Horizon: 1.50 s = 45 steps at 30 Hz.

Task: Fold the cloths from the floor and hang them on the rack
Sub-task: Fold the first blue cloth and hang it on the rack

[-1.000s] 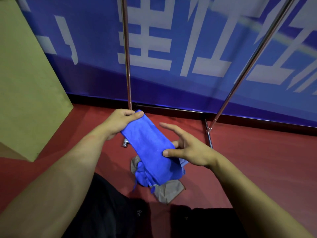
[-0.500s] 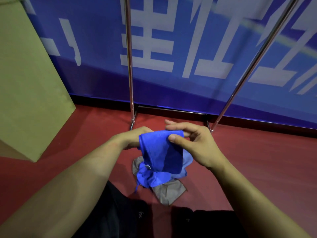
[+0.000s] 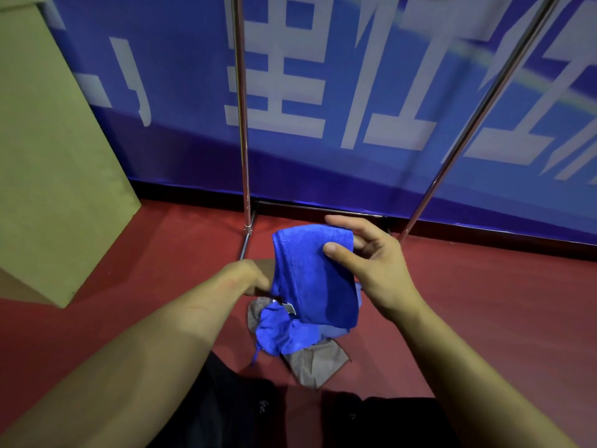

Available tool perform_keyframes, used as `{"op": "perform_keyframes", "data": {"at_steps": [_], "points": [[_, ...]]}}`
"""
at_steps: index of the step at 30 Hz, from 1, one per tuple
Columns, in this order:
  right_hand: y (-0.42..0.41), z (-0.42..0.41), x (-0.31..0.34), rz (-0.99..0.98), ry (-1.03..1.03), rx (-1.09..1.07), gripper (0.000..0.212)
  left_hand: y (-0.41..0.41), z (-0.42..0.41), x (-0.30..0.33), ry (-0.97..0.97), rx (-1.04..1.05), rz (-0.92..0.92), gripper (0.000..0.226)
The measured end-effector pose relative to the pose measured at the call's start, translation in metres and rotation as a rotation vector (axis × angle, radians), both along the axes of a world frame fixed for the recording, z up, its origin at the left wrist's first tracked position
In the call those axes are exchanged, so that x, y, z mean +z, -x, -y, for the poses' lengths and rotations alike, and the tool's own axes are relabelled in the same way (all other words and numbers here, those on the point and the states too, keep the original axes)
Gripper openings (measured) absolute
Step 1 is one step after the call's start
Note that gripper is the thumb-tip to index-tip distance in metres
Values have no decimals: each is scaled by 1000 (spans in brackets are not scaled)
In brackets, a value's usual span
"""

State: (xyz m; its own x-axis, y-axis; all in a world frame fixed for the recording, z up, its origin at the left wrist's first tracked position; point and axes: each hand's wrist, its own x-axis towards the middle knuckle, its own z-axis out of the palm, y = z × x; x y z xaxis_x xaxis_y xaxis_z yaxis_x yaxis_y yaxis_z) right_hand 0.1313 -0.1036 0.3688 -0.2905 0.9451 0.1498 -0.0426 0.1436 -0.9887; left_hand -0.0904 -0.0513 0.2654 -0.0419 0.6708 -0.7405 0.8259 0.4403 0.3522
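Note:
A folded blue cloth (image 3: 318, 279) hangs in front of me above the floor. My right hand (image 3: 368, 263) pinches its upper right edge, thumb in front and fingers behind. My left hand (image 3: 255, 278) is at the cloth's lower left side, its fingers hidden behind the fabric. Under the folded cloth, a crumpled blue cloth (image 3: 284, 334) and a grey cloth (image 3: 315, 363) lie in a pile on the red floor. The rack's two metal poles (image 3: 242, 124) (image 3: 478, 108) rise just beyond; its top bar is out of view.
A large cardboard box (image 3: 55, 163) stands on the left. A blue banner wall (image 3: 355, 92) with white characters runs behind the rack. The rack's base bar (image 3: 319, 210) lies on the red floor (image 3: 484, 302). My dark trousers (image 3: 245, 412) fill the bottom edge.
The long blue cloth has been folded in half: my right hand brought its lower end up to the top. My left hand then slid down from the top to the lower left side.

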Motion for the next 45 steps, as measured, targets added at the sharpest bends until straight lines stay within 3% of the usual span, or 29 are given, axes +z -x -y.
{"op": "perform_keyframes", "data": {"at_steps": [2, 4, 6, 8, 10, 15, 18, 24, 29, 31, 33, 35, 38, 41, 45], "points": [[2, -1, 0, -23, -10, -42, 35, 2, -2, -12, -14, -84, 6, 26], [3, -3, -1, -30, -29, -107, 33, -5, -6, -18, -103, -28, 132, 24], [1, -7, -3, -39, -33, -197, 32, -26, 3, 19, -375, 182, 603, 36], [-2, -12, -8, -40, -38, -295, 30, -38, 5, 48, -368, 398, 1122, 43], [-3, -17, -15, -11, -67, -385, 27, -44, 7, 64, -336, 436, 1283, 58], [4, -22, -23, -48, -43, -534, 27, -73, 19, 58, -708, 380, 1122, 24], [10, -19, -23, -96, -11, -520, 27, -89, 23, 61, -831, 463, 1077, 10], [4, -19, -15, -169, 36, -488, 31, -95, 20, 64, -938, 522, 960, 25], [-5, -23, -15, -194, 20, -655, 29, -87, 17, 69, -991, 544, 918, 30], [-2, -25, -16, -227, 192, -534, 42, -84, 15, 67, -983, 540, 925, 31], [3, -21, -14, -262, 414, -278, 54, -84, 14, 66, -962, 534, 952, 29], [6, -16, -14, -222, 478, -144, 46, -84, 13, 65, -932, 542, 982, 23], [6, -16, -20, -138, 398, -172, 25, -80, 12, 63, -911, 545, 979, 24], [5, -18, -24, -104, 347, -282, 19, -81, 10, 56, -948, 535, 791, 30], [2, -24, -35, 71, 284, -484, 30, -89, 11, 50, -1112, 458, 617, 23]]}}
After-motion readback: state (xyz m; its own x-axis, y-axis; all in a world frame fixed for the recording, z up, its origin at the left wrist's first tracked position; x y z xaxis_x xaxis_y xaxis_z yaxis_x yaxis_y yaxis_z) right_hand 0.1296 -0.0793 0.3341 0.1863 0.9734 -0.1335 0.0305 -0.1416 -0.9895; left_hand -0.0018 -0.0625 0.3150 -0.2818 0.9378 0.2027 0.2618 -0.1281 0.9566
